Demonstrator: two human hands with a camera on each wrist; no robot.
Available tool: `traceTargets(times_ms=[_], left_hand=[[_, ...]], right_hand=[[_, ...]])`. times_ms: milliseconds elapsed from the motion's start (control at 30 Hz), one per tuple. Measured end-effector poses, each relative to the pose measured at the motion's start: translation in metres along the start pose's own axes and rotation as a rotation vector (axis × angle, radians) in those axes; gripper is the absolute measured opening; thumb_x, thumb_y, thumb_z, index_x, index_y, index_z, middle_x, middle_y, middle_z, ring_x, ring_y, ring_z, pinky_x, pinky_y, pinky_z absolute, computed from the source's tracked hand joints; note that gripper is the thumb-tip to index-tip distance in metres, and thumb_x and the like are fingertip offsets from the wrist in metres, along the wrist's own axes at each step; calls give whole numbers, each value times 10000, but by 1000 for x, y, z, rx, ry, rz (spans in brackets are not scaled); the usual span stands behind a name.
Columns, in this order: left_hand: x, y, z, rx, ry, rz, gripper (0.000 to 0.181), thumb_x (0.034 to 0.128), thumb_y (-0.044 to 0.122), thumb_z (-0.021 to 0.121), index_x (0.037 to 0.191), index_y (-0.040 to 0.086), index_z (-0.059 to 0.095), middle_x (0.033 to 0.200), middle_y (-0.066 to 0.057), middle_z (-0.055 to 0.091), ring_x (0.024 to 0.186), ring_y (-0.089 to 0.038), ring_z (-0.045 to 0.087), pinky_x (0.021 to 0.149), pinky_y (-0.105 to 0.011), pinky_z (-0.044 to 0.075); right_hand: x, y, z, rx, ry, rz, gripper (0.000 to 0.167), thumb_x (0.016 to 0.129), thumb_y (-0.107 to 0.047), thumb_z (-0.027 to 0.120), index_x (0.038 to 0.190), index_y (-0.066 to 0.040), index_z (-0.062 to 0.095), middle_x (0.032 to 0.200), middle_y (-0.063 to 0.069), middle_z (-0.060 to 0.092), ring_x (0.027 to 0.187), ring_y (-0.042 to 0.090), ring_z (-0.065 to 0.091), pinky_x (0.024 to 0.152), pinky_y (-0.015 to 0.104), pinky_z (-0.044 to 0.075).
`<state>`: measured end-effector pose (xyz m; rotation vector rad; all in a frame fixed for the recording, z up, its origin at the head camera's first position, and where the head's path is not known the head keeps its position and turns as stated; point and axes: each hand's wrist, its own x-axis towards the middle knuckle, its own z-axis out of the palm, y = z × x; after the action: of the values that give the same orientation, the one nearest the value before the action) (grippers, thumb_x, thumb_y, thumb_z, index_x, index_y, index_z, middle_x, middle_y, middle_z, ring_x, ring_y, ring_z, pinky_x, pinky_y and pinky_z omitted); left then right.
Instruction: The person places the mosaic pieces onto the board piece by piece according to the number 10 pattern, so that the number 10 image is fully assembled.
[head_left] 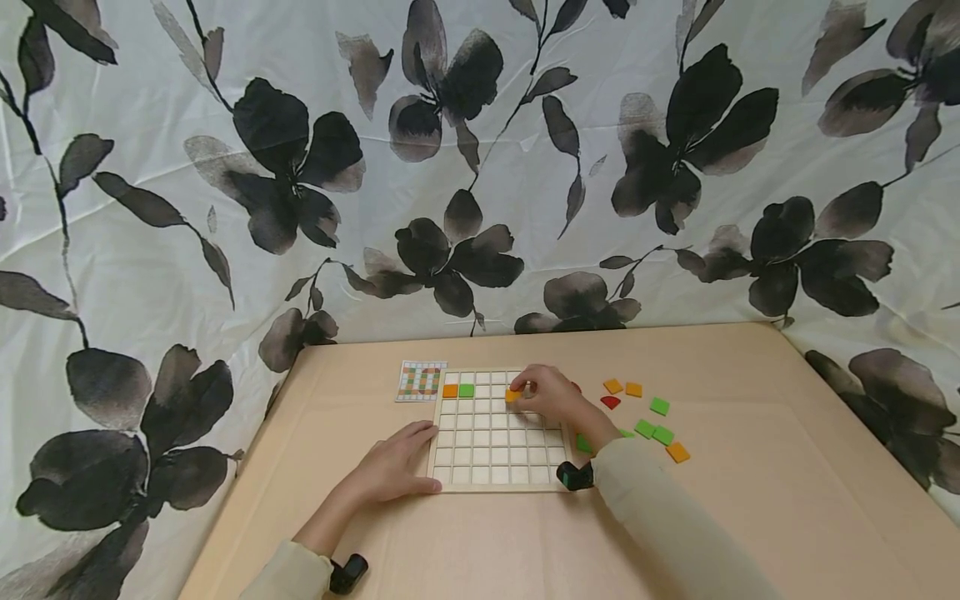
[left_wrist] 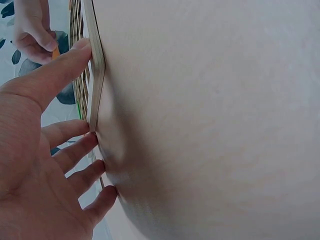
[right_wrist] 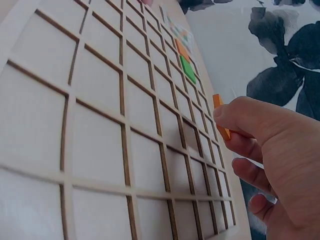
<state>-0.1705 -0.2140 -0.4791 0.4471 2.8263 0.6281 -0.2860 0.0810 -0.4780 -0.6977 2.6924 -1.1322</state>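
Observation:
A wooden grid board (head_left: 480, 457) with white square cells lies flat on the table. An orange tile (head_left: 450, 391) and a green tile (head_left: 467, 390) sit side by side in one of its upper rows. My right hand (head_left: 551, 395) pinches another orange tile (right_wrist: 220, 118) between thumb and fingers, above the upper right part of the board. My left hand (head_left: 397, 464) rests at the board's left side, its fairly straight fingers and thumb (left_wrist: 70, 65) touching the frame's edge.
A printed pattern card (head_left: 418, 381) lies at the board's upper left, partly under it. Several loose tiles, among them a green tile (head_left: 660, 406), an orange tile (head_left: 678, 452) and a red piece (head_left: 611, 402), are scattered right of the board. Floral cloth (head_left: 450, 167) hangs behind the table.

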Motion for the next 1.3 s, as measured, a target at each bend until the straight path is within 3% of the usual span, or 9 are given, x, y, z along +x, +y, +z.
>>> traceTargets(times_ms=[133, 867, 1300], left_hand=[[0, 0, 0, 8, 2, 2, 861, 738, 484, 792, 1443, 122, 454, 1523, -54, 399, 1402, -287, 396, 1017, -588, 383], [-1, -2, 2, -23, -5, -14, 865, 735, 500, 789, 1444, 137, 452, 1532, -42, 387, 1415, -289, 375, 1042, -600, 353], [0, -2, 2, -14, -4, -6, 866, 733, 501, 789, 1443, 135, 454, 1527, -43, 394, 1407, -288, 387, 1027, -587, 372]], right_hand=[[3, -3, 10, 8, -10, -27, 207, 788, -220, 800, 971, -141, 745, 892, -38, 657, 772, 140, 516, 671, 245, 456], [17, -26, 47, -78, -43, -7, 192, 795, -203, 788, 977, -161, 745, 901, -56, 665, 778, 115, 523, 720, 257, 446], [22, -30, 59, -142, 39, -33, 145, 804, -203, 786, 946, -180, 767, 891, -54, 640, 755, 93, 517, 696, 249, 438]])
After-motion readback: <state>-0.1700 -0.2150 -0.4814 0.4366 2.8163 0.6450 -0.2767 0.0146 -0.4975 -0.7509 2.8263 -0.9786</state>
